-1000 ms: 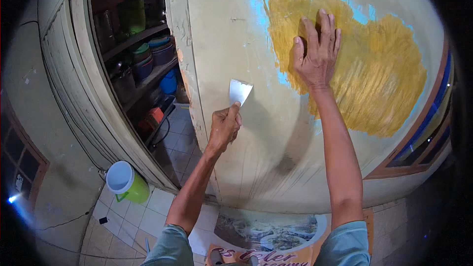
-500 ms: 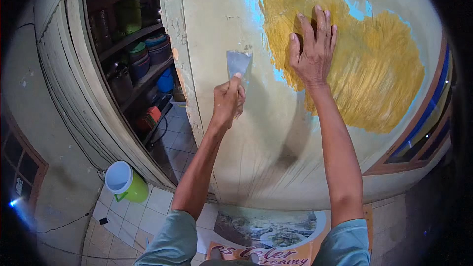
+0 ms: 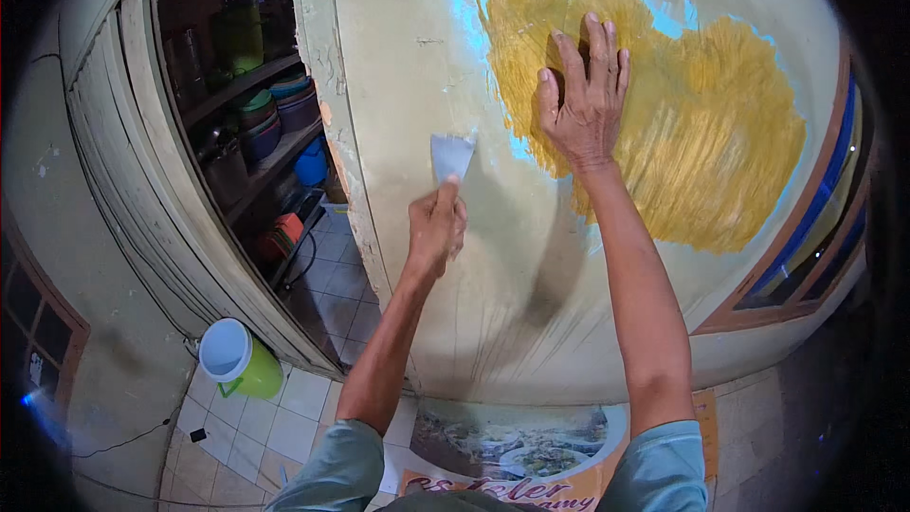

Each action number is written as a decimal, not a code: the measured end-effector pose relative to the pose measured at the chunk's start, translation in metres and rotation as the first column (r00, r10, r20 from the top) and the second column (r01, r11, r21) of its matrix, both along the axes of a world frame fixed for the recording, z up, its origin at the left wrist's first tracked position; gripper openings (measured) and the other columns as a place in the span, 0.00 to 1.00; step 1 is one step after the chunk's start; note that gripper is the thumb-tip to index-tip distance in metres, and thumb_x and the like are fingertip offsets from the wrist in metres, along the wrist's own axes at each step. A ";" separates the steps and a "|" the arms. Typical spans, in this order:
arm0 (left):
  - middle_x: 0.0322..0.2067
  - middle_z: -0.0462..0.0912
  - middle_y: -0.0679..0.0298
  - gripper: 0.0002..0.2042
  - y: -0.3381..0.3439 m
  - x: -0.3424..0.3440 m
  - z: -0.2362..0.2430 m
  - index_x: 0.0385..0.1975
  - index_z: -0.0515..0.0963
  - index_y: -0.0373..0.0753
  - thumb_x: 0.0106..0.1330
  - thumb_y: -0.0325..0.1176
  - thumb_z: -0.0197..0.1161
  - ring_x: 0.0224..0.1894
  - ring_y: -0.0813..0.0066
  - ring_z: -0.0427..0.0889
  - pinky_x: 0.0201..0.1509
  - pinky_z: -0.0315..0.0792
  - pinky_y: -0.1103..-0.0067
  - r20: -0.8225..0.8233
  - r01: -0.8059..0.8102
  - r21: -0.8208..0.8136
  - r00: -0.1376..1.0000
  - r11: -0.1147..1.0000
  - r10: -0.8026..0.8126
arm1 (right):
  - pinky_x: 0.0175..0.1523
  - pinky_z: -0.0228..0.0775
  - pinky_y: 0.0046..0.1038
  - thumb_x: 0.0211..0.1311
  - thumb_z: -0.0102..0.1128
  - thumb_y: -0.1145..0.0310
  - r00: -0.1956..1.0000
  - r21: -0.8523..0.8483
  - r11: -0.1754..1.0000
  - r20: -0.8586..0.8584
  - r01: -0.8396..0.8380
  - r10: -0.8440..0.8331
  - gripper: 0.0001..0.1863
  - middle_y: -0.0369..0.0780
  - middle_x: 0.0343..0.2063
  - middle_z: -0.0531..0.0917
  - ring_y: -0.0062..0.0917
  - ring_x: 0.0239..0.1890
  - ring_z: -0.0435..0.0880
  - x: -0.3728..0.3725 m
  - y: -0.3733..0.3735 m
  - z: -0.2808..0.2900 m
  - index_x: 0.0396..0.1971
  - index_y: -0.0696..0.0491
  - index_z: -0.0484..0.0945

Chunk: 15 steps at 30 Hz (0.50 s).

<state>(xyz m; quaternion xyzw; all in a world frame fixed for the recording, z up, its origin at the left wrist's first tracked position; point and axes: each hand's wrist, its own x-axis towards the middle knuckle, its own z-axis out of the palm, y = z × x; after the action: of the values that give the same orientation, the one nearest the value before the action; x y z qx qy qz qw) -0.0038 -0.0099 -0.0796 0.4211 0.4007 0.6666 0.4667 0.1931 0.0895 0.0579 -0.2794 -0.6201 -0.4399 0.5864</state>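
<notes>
My left hand (image 3: 436, 228) is closed round the handle of a metal putty scraper (image 3: 450, 156), whose blade is against or very near the beige wall (image 3: 408, 85), left of a mustard-yellow painted patch (image 3: 711, 133) with bright blue edges. My right hand (image 3: 588, 100) rests on the upper left part of that patch, fingers apart and pointing up, holding nothing. Whether the scraper's edge actually touches the wall I cannot tell.
An open doorway at left shows shelves with stacked pots and containers (image 3: 265, 128). A green bucket (image 3: 256, 374) stands on the tiled floor (image 3: 294, 427). Windows (image 3: 806, 256) flank both sides. A printed banner (image 3: 502, 427) lies below my arms; cables (image 3: 133, 436) run at lower left.
The scraper in my left hand went up the wall half a second ago and is now lower again. My right hand stays on the patch; the view has shifted slightly.
</notes>
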 end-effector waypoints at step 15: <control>0.11 0.63 0.74 0.27 -0.003 -0.008 -0.085 0.18 0.72 0.40 0.79 0.53 0.59 0.09 0.85 0.58 0.12 0.52 0.80 0.012 -0.017 -0.002 1.000 1.000 0.017 | 0.81 0.47 0.56 0.68 0.60 0.59 1.000 0.004 1.000 -0.011 -0.017 0.017 0.26 0.47 0.77 0.65 0.47 0.80 0.59 -0.007 -0.002 0.002 0.65 0.45 0.79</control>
<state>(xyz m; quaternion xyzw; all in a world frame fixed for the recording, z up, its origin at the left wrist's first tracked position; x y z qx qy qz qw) -0.0120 -0.0127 -0.1644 0.4133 0.4019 0.6727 0.4639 0.1858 0.0874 0.0597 -0.2755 -0.6183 -0.4346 0.5940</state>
